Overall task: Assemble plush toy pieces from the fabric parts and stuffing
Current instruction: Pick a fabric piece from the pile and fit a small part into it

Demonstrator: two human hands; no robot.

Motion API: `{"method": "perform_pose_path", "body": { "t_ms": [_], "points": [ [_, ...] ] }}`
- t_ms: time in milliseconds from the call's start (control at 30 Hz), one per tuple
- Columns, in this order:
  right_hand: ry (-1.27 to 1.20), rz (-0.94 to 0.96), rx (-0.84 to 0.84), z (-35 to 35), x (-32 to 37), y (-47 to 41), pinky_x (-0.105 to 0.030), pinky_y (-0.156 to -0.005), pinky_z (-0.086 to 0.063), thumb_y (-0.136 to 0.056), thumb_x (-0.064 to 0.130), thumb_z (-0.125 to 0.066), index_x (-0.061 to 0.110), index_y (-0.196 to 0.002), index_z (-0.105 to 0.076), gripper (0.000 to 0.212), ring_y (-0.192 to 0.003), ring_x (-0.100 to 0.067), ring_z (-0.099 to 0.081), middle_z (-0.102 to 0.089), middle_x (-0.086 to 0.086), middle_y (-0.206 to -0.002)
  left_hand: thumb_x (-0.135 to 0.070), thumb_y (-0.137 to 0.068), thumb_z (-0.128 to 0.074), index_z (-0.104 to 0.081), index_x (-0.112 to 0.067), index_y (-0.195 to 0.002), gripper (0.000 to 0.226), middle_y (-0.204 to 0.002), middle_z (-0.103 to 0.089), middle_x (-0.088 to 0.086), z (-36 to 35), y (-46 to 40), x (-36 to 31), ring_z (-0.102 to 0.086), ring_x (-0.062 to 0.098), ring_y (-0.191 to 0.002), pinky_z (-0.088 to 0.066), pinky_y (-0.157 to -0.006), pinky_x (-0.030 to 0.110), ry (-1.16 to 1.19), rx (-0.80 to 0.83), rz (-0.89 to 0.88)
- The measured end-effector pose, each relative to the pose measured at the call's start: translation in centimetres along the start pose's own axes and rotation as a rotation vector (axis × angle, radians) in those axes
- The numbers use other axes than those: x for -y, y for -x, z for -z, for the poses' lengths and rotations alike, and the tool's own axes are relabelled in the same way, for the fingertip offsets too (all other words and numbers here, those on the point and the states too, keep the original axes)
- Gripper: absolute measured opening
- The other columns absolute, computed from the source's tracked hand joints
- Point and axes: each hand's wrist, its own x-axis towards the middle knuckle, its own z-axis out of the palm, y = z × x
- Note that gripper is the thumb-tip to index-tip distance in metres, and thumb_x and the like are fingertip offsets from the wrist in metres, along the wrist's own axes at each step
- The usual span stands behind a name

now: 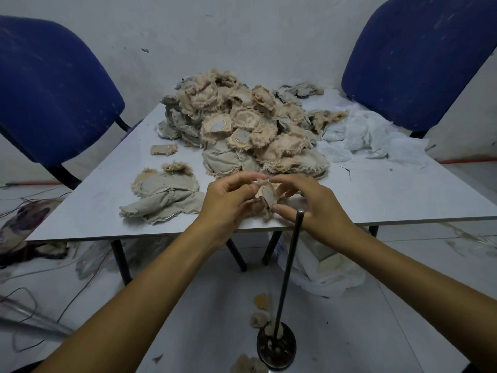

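A small beige fabric piece [266,193] with a grey oval patch is held between both hands above the table's front edge. My left hand [228,200] pinches its left side with curled fingers. My right hand [304,200] pinches its top and right side between thumb and fingers. A big heap of frayed beige and grey fabric parts [242,125] lies further back on the white table [376,195]. White stuffing [371,138] lies to the right of the heap.
A few grey and beige pieces [164,195] lie at the left front of the table. A thin metal rod [289,270] rises from a round base [277,345] on the floor just under my right hand. Two blue chairs [51,92] [419,60] flank the table. Wires [24,300] and scraps lie on the floor.
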Motion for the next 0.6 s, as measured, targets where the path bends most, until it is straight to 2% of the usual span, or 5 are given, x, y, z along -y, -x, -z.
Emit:
{"method": "perform_pose_path", "body": {
  "t_ms": [133, 233, 400, 533, 600],
  "points": [
    [-0.015, 0.026, 0.028, 0.1, -0.2, 0.0, -0.017, -0.090, -0.043, -0.082, 0.029, -0.080, 0.024, -0.130, -0.059, 0.053, -0.105, -0.009, -0.056, -0.059, 0.006, -0.118, 0.007, -0.094, -0.054, -0.073, -0.010, -0.080, 0.028, -0.082, -0.073, 0.009, -0.4, 0.0, -0.1, -0.072, 0.019, -0.074, -0.057, -0.061, 0.023, 0.090, -0.050, 0.050],
    [-0.052, 0.031, -0.034, 0.0, -0.6, 0.0, -0.018, -0.086, -0.047, -0.090, 0.021, -0.070, 0.018, -0.118, -0.067, 0.028, -0.099, -0.009, -0.060, -0.064, 0.004, -0.109, 0.005, -0.093, -0.056, -0.071, -0.011, -0.081, 0.024, -0.083, -0.071, 0.010, -0.7, -0.2, -0.1, -0.071, 0.019, -0.075, -0.059, -0.063, 0.026, 0.065, -0.066, 0.068],
    [-0.122, -0.060, -0.061, 0.3, -1.3, -0.6, -0.012, -0.075, -0.048, -0.098, 0.012, -0.058, 0.028, -0.108, -0.067, 0.021, -0.090, -0.002, -0.063, -0.065, 0.017, -0.095, -0.020, -0.087, -0.074, -0.072, -0.023, -0.098, 0.012, -0.106, -0.060, 0.003, 0.0, 0.0, 0.1, -0.058, 0.004, -0.097, -0.048, -0.079, 0.014, -0.676, 0.081, -0.336],
    [-0.210, -0.057, -0.045, 0.4, -1.4, -0.4, -0.015, -0.069, -0.046, -0.098, 0.020, -0.061, 0.034, -0.114, -0.055, 0.022, -0.076, -0.008, -0.064, -0.062, 0.014, -0.080, -0.011, -0.088, -0.072, -0.068, -0.020, -0.101, 0.017, -0.090, -0.067, 0.001, 0.0, 0.2, 0.4, -0.066, 0.019, -0.086, -0.057, -0.076, 0.044, -0.689, 0.065, -0.368],
    [-0.231, -0.029, -0.021, 0.6, -1.2, -0.3, -0.018, -0.069, -0.048, -0.096, 0.023, -0.065, 0.033, -0.110, -0.057, 0.019, -0.080, -0.011, -0.065, -0.063, 0.013, -0.086, -0.005, -0.090, -0.068, -0.068, -0.020, -0.101, 0.019, -0.089, -0.069, 0.008, -0.3, 0.2, 0.3, -0.067, 0.027, -0.085, -0.058, -0.075, 0.047, -0.608, 0.027, -0.334]
  ]
}}
